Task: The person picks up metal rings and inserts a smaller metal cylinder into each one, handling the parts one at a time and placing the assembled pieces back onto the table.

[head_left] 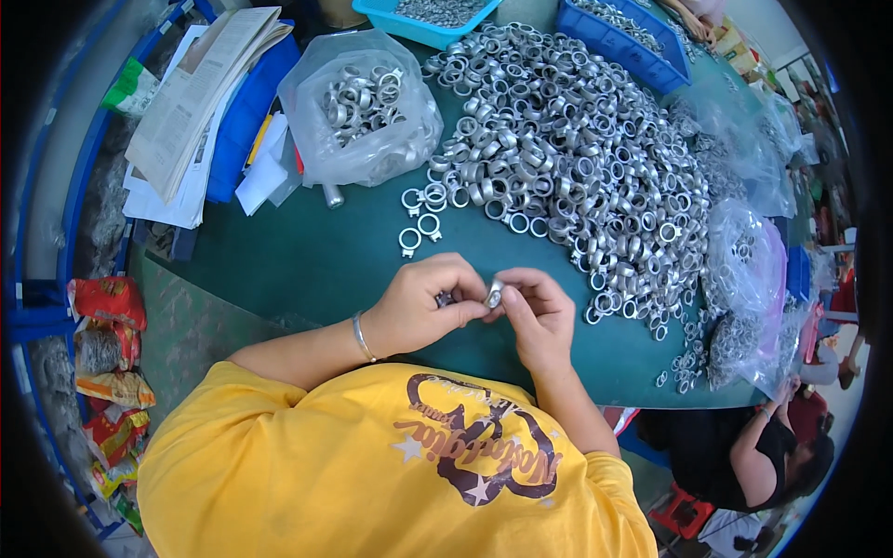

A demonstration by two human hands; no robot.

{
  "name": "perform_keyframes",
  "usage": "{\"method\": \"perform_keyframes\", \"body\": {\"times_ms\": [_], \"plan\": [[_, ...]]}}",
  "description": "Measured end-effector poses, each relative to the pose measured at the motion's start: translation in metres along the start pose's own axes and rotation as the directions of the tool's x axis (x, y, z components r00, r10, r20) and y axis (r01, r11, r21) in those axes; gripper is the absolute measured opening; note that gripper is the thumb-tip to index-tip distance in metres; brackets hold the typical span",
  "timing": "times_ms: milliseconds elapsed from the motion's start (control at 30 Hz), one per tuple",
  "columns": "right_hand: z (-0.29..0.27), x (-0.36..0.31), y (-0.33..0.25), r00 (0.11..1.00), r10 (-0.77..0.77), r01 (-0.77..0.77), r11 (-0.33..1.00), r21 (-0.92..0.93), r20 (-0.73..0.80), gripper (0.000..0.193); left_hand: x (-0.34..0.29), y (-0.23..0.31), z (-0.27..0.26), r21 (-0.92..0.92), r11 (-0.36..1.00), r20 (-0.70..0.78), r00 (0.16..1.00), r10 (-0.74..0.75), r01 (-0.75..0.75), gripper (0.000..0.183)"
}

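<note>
Close in front of my body, both hands meet over the green tabletop (307, 251). A small silver metal ring (494, 296) is pinched between the fingertips of my left hand (419, 302) and my right hand (542, 321). In the curl of my left fingers shows another bit of metal (445, 298), mostly hidden. Beyond my hands spreads a large heap of silver metal rings (567, 149), many with a small lug on the rim. A few loose rings (428, 225) lie apart at its near left edge.
A clear plastic bag (409, 149) of rings stands left of the heap. Newspapers (191, 112) rest on a blue bin at the far left. Blue trays (674, 65) of parts sit at the back. More bags (749, 270) lie right, near a person in black (716, 446).
</note>
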State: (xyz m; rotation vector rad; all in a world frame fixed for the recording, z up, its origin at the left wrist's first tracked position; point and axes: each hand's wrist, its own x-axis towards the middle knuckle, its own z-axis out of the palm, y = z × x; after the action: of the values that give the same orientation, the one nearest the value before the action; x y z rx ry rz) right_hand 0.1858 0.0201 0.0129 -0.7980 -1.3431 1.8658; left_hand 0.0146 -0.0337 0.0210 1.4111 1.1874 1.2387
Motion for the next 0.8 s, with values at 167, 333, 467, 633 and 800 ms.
{"method": "perform_keyframes", "body": {"times_ms": [167, 333, 467, 633, 800], "plan": [[0.011, 0.018, -0.013, 0.811, -0.519, 0.584, 0.698, -0.415, 0.269, 0.023, 0.000, -0.013, -0.010, -0.754, 0.352, 0.334, 0.785, -0.523, 0.555, 0.029], [0.019, 0.033, -0.013, 0.898, -0.411, 0.416, 0.680, -0.604, 0.155, 0.013, -0.006, -0.021, -0.047, -0.747, 0.472, 0.100, 0.780, -0.618, 0.469, 0.031], [0.032, 0.038, 0.003, 0.931, -0.200, 0.366, 0.461, -0.809, 0.307, 0.010, -0.005, -0.010, -0.066, -0.981, 0.141, 0.034, 0.825, -0.565, 0.137, 0.019], [0.045, 0.044, 0.015, 0.931, -0.161, 0.361, 0.277, -0.891, 0.327, 0.012, -0.007, -0.006, -0.061, -0.875, 0.452, -0.090, 0.859, -0.504, 0.174, 0.009], [0.026, 0.042, 0.012, 0.899, -0.322, 0.404, 0.354, -0.844, 0.296, 0.006, -0.011, -0.002, -0.046, -0.640, 0.669, -0.099, 0.823, -0.559, 0.378, 0.009]]}}
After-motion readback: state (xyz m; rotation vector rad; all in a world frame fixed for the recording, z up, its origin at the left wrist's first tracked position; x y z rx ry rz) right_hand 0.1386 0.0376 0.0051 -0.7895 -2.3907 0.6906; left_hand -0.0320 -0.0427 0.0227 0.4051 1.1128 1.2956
